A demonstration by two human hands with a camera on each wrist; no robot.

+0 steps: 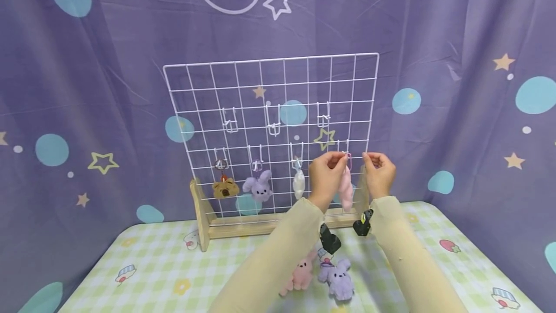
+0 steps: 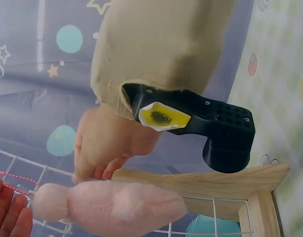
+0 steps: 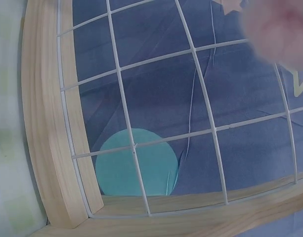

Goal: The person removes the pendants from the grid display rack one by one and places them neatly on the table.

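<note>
Purple backdrop (image 1: 130, 38); left fingers (image 2: 15, 217) pinch pink beads (image 2: 18, 176), distinct only from left wrist; right fingers (image 1: 381, 160): cannot tell

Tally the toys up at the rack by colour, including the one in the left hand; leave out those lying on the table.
Brown toy: 1
Purple toy: 1
White toy: 1
Pink toy, in the left hand: 1
Total: 4
</note>
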